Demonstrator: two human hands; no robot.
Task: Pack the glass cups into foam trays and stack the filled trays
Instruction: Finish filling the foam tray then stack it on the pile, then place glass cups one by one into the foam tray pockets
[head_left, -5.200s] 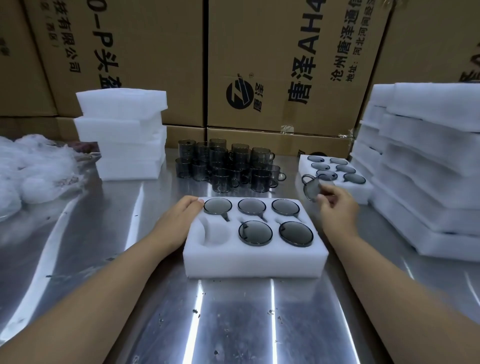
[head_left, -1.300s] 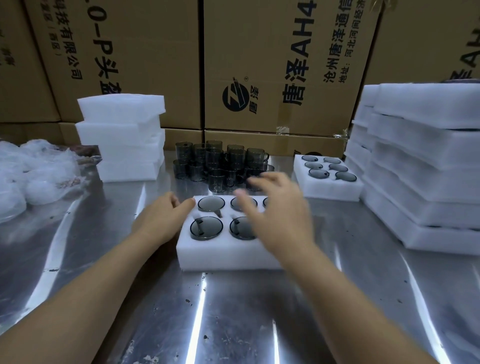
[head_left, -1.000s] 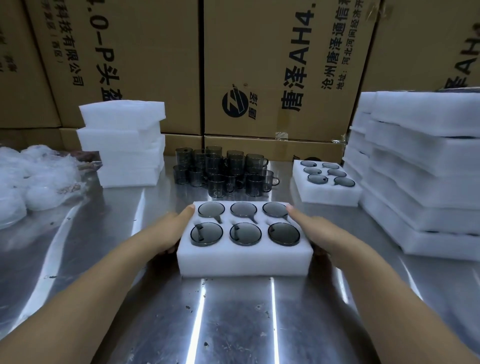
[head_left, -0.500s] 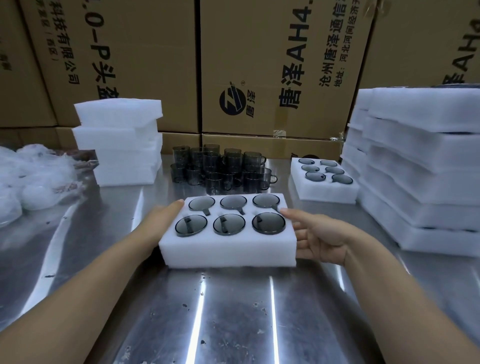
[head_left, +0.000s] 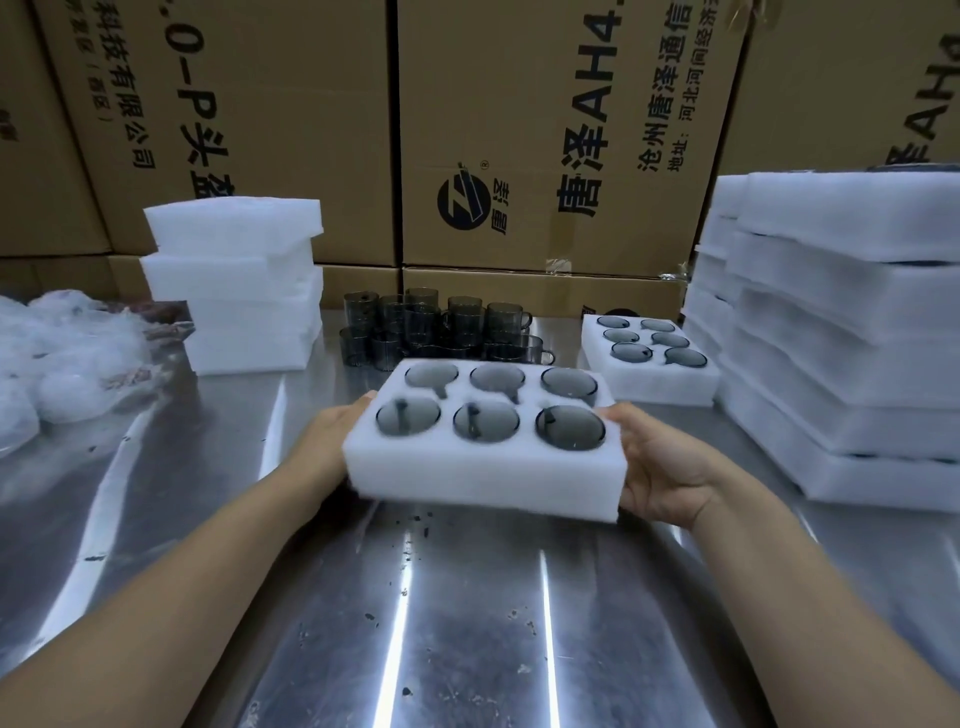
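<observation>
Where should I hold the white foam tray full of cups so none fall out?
Take it by its two short ends, one hand from each side, thumbs on the top edge and fingers underneath; the left hand and right hand hold those ends now. The foam tray is wide and its six cups sit in open-topped holes, so support at both ends should keep it level.

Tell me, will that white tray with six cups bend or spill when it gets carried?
Probably not bending: the foam tray looks thick and flat with the left hand and right hand gripping its ends. The glass cups sit deep in their holes, so they likely won't tip out. It's probably heavier than bare foam, and dropped glass could break.
</observation>
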